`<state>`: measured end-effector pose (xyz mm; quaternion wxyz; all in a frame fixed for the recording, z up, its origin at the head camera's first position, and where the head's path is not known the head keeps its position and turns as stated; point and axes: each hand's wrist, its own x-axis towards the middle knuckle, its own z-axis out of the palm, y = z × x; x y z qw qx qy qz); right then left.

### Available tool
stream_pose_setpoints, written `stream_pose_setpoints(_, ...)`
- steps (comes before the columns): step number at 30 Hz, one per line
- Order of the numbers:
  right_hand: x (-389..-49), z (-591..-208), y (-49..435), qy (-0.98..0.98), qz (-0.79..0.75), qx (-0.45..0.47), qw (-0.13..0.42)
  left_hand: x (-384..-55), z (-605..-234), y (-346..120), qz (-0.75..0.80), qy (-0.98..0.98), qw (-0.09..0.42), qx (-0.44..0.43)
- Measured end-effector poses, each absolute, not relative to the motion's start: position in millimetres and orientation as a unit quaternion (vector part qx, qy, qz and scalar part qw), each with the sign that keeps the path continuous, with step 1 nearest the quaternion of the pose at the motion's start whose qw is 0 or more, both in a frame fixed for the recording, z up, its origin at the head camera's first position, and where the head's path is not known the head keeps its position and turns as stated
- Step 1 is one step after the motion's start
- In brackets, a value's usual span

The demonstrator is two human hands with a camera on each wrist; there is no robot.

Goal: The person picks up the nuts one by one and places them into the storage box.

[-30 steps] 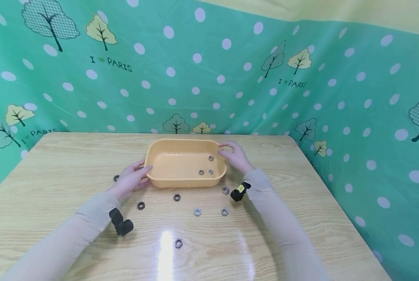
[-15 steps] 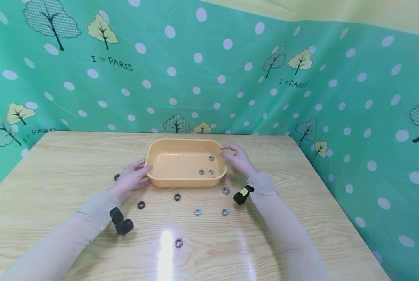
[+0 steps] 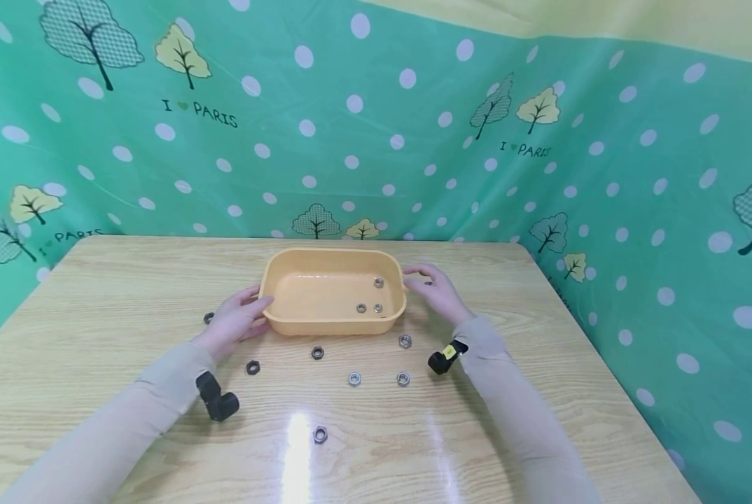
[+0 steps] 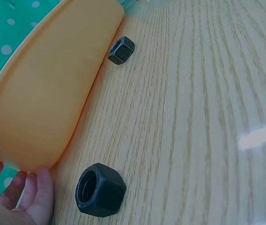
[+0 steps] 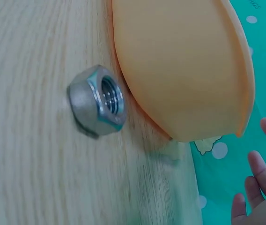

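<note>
An orange plastic basin [image 3: 313, 327] stands on the wooden table, with three silver nuts inside toward its right, one of them a nut [image 3: 379, 283] near the far wall. My left hand [image 3: 234, 320] grips the basin's left end, thumb over the rim and fingers against the outer wall. Beside the basin's right end is my right hand [image 3: 437, 292], its fingers spread and loosely bent, near the rim; in the right wrist view they are apart from the wall. A small dark thing [image 3: 428, 283] shows between its thumb and fingers in the head view.
Several hex nuts lie in front of the basin: dark ones such as this nut [image 3: 253, 367] and silver ones such as this nut [image 5: 98, 102]. One dark nut [image 3: 209, 318] lies left of the left hand. A green dotted curtain [image 3: 351, 161] hangs behind the table.
My right hand has moved off the basin's right rim, to the right and slightly toward me. The left hand and basin have stayed in place.
</note>
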<state>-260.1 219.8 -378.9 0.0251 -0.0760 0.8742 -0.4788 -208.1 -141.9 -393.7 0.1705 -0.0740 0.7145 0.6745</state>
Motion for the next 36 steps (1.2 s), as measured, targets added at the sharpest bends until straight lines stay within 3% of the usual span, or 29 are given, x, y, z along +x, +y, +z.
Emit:
stream_pose_setpoints(23, -219.6, -382.0, 254.8, 0.870, -0.474, -0.097, 0.098, -205.1, -396.2, -142.6, 0.676, 0.714, 0.167, -0.072)
stream_pose_setpoints(32, -214.3, -385.2, 256.3, 0.885, -0.407, -0.134, 0.184, -208.3, -395.4, -143.5, 0.677, 0.714, 0.163, -0.069)
stream_pose_setpoints(36, -211.6, -385.1, 251.6, 0.885, -0.396, -0.148, 0.193, -209.3, -395.0, -143.1, 0.679, 0.713, 0.161, -0.070)
